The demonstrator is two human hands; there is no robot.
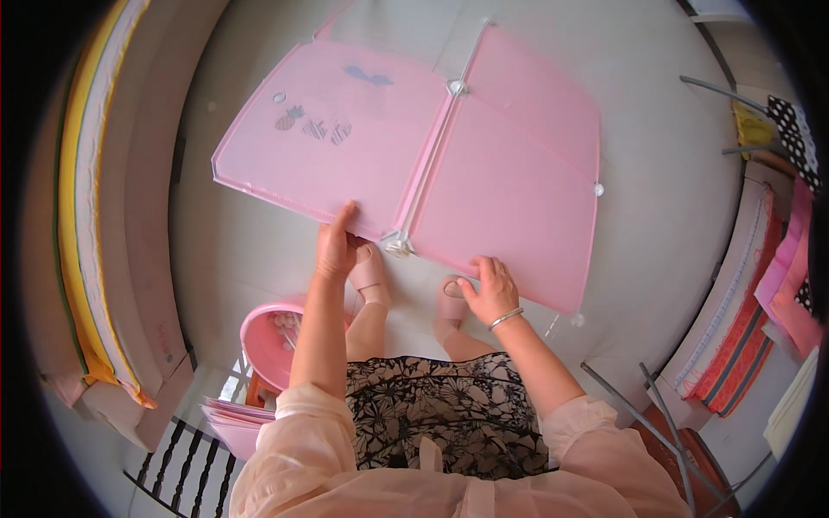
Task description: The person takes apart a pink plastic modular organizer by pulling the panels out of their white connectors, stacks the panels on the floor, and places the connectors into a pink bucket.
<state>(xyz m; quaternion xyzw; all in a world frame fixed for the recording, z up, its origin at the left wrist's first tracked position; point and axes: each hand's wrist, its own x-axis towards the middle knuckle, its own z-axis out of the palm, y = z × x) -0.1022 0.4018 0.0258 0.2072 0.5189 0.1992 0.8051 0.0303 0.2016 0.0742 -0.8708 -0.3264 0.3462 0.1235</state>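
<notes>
Pink, see-through plastic panels are joined into a large piece in front of me. The left panel (pixel 328 129) carries a few small printed pictures, pineapple among them. The near right panel (pixel 509 190) meets it along a seam, with a farther panel (pixel 544 104) behind. A white connector (pixel 398 245) sits at the seam's near corner, and another connector (pixel 457 87) is farther along it. My left hand (pixel 338 243) grips the left panel's near edge, thumb on top and fingers underneath. At the right panel's near edge my right hand (pixel 492 290) is closed, fingertips on the rim.
A pink bucket (pixel 259 345) with pale round connectors stands beside my left leg. Below it lies a stack of pink panels (pixel 233 423). Layered fabric (pixel 95 198) covers furniture at left. Thin grey rods (pixel 665 423) stick out at lower right, near coloured cloths (pixel 743 354).
</notes>
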